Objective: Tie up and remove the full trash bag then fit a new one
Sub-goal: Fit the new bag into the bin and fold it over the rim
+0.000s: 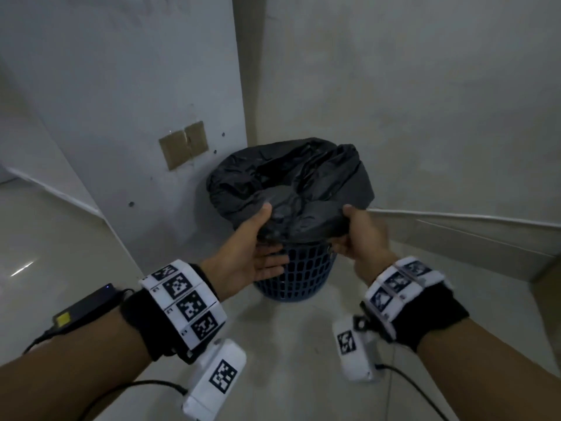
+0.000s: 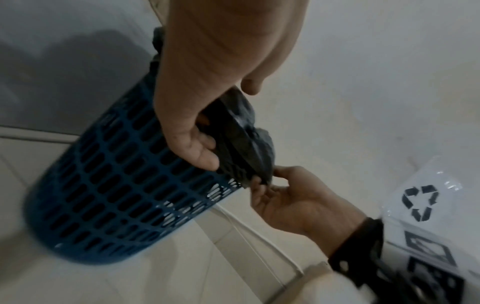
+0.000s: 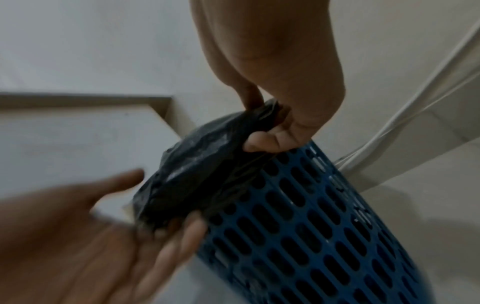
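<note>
Nearest us, our left hand pinches the black trash bag hem with fingers extended beneath, our right hand clamps the hem alongside, and beyond both the bag stays draped over the upright blue basket.

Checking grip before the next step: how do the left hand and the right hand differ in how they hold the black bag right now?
The left hand has its thumb on top of the black bag with straight fingers spread beneath, against the blue basket; the right hand curls its fingers round the folded edge. The left hand looks palm-up; the right hand shows its back. Both hold the bag's near edge at the basket's rim.
</note>
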